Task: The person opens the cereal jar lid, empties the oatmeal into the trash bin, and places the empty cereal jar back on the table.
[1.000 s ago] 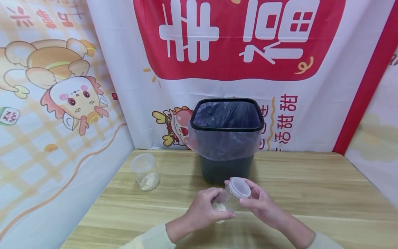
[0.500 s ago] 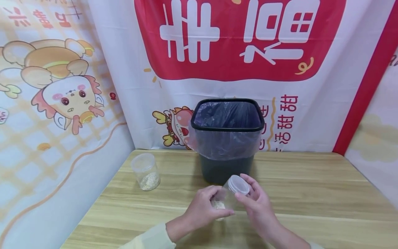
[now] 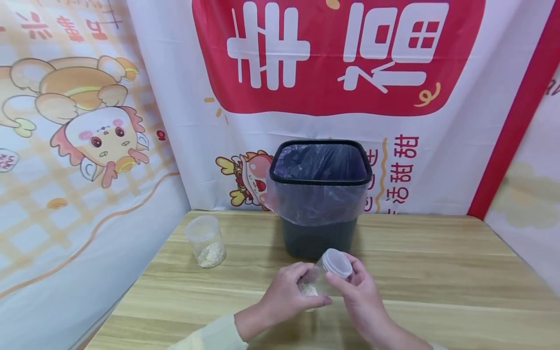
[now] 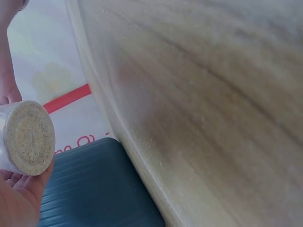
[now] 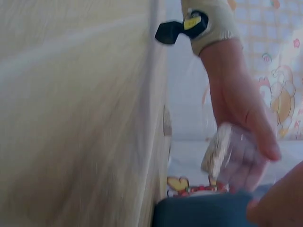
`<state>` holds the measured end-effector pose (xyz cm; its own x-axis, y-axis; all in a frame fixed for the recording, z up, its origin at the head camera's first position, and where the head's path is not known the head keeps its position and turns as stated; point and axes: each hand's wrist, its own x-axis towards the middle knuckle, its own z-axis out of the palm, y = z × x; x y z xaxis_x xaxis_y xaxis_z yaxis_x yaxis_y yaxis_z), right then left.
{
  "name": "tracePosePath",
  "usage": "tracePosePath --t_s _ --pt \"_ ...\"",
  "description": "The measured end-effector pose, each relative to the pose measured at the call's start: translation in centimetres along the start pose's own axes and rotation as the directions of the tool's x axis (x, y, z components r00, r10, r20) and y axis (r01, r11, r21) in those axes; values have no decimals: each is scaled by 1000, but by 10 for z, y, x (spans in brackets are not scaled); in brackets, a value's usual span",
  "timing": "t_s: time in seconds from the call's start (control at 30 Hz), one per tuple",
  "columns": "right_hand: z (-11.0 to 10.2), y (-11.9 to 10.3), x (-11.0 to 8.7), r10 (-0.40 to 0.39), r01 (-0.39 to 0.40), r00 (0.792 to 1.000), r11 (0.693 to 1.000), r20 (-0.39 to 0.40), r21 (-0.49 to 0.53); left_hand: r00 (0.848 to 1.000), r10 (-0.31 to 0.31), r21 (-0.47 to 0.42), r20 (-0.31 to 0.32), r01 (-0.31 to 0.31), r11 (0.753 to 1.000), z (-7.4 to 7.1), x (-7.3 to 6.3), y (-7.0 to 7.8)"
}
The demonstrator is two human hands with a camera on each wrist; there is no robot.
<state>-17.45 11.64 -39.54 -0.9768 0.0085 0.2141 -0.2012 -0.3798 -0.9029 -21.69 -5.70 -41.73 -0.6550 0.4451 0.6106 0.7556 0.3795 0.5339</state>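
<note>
A clear plastic jar (image 3: 319, 282) is tilted over the table, its base low to the left and its white screw lid (image 3: 338, 263) facing up to the right. My left hand (image 3: 284, 294) grips the jar's lower body, thumb along the near side. With thumb and fingers at either side, my right hand (image 3: 365, 296) holds the lid. Pale flakes lie in the jar's bottom (image 4: 32, 138), seen from beneath in the left wrist view. A similar lidded jar (image 3: 205, 243), also with some flakes, stands upright at the table's left.
Behind the hands stands a dark bin (image 3: 319, 238) with a black rim and a thin plastic liner folded over its outside. The wooden table (image 3: 437, 272) meets a printed cloth backdrop (image 3: 437, 160) at the back. Another printed cloth (image 3: 144, 243) hangs along the left.
My right hand came away from the lid's sides, shifted its grip round toward the near side, and now closes on it again. The left hand and jar stay nearly in place.
</note>
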Motion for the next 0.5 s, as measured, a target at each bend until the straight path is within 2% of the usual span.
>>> tracePosePath --t_s 0.1,0.17,0.2,0.27,0.37,0.43,0.5 --pt "-12 -2 8 -17 15 990 1000 140 12 1000 -15 -17 7 15 1000 -1 0 0" --pt "-21 -4 14 -25 15 962 999 270 40 1000 -18 -26 10 19 999 -2 1 0" --pt "-26 -5 18 -32 14 939 998 341 55 1000 -18 -29 13 18 999 -2 1 0" --pt "-34 -7 24 -43 2 880 996 474 87 1000 -16 -31 18 17 999 -2 1 1" --pt "-43 -9 32 -59 -12 793 994 606 113 999 -23 -36 29 24 999 -3 0 2" --pt "-46 -9 35 -56 -26 762 993 645 117 999 -27 -37 37 29 999 -2 0 2" --pt "-48 -8 36 -53 -36 747 992 662 120 999 -27 -35 41 29 999 -2 -1 1"
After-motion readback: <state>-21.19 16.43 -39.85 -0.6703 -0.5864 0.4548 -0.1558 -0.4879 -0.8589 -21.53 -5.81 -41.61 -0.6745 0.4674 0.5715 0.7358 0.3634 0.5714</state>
